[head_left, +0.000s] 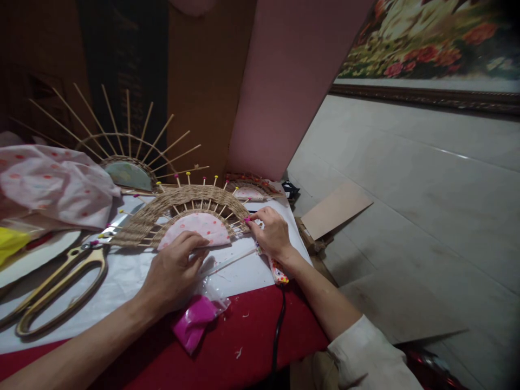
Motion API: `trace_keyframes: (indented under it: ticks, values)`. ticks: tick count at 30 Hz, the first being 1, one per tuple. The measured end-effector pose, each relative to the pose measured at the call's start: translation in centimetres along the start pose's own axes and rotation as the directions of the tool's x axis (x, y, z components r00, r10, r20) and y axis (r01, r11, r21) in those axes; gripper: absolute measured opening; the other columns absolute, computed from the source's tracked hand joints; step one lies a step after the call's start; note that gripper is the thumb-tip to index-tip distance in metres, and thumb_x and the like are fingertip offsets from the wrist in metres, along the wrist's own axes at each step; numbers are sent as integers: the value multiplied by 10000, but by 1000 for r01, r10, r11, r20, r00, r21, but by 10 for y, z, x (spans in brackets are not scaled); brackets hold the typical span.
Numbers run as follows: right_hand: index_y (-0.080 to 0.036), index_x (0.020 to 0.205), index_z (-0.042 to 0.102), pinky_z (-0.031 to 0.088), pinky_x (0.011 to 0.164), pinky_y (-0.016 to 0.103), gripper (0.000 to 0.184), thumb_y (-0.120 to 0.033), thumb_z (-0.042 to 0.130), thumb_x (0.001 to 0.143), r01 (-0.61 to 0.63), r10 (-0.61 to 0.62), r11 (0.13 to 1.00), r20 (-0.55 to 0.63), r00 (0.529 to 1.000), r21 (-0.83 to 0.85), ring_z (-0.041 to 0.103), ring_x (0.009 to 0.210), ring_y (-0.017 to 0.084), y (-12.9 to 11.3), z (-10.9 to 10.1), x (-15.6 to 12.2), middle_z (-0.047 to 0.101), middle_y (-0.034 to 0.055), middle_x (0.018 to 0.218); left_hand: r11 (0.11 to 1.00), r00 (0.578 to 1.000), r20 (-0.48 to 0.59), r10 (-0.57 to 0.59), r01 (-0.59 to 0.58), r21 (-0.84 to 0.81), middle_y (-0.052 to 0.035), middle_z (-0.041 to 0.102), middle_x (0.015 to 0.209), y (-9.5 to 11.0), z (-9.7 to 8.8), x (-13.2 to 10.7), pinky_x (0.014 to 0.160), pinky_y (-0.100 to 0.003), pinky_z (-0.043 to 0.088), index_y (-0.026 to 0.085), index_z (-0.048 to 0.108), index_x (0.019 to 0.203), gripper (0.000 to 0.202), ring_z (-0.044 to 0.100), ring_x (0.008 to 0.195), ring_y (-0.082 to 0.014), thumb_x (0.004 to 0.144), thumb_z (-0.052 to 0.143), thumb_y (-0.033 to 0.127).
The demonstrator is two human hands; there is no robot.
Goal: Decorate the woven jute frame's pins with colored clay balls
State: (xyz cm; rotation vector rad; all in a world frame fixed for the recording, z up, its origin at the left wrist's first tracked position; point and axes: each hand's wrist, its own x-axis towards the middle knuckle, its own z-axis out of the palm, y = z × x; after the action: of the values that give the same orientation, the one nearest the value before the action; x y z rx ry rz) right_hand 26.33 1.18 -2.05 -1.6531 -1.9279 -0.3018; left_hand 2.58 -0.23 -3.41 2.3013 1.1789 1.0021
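Observation:
A half-round woven fan (190, 197) lies on the white sheet, its stick ends tipped with small pink and yellow pieces. At its base is a half disc (199, 227) covered in pink spotted cloth. My left hand (174, 268) closes on the lower edge of this half disc, thumb below and fingers above. At the fan's right end, my right hand (270, 233) pinches a small pink tip piece (247, 219) by a stick end. Under my right wrist lies a patterned glue gun (278, 272), with a clear glue stick (231, 261) to its left.
Large gold-handled scissors (99, 276) lie at left, beside spotted cloth (60, 184). An unfinished stick frame (128, 141) leans behind; another spotted fan (249, 193) lies at the back. A pink packet (195, 322) sits in front. A black cord (278, 327) crosses the red cover (244, 336).

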Motion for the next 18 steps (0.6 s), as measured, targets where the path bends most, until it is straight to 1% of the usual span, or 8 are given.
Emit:
trace_keyframes:
  ticks: [5, 9, 13, 16, 18]
  values:
    - [-202, 842, 634, 407, 763, 315, 89, -278, 589, 844, -6, 6, 1000, -3, 1000, 11, 561, 856, 198, 1, -1, 0, 627, 52, 882, 1000, 1000, -3, 1, -1, -12, -63, 626, 961, 0, -1, 0, 700, -321, 475, 182, 607, 913, 126, 609, 833, -200, 828, 533, 238]
    - [-196, 857, 630, 408, 728, 304, 122, -311, 619, 819, -15, 15, 1000, 5, 1000, 9, 564, 832, 197, 0, -3, 0, 627, 50, 881, 1000, 1000, -10, 14, -14, -19, -67, 622, 957, -1, 0, 0, 704, -324, 475, 176, 607, 916, 136, 605, 828, -198, 829, 536, 254]
    - [-192, 831, 624, 409, 738, 299, 91, -274, 638, 794, -16, 16, 1000, 24, 1000, -10, 566, 843, 199, 0, -2, 1, 624, 49, 873, 999, 999, -31, 20, -21, -28, -64, 624, 956, -2, 2, 0, 712, -329, 474, 179, 616, 915, 147, 605, 833, -203, 827, 539, 268]
    - [-188, 797, 611, 411, 724, 293, 62, -249, 614, 803, -34, 34, 999, -7, 999, 33, 565, 823, 193, 0, -3, 2, 623, 45, 853, 998, 999, -46, 13, -16, -59, -64, 628, 955, -2, 2, -1, 715, -328, 471, 180, 619, 910, 144, 606, 830, -204, 825, 538, 264]
    - [-185, 796, 602, 416, 714, 291, 63, -247, 601, 810, -54, 60, 994, -62, 996, 93, 564, 809, 190, -1, -7, 2, 621, 43, 845, 993, 998, -66, -14, 6, -121, -65, 635, 951, -1, 0, 0, 690, -316, 473, 179, 620, 918, 157, 612, 808, -201, 821, 548, 279]
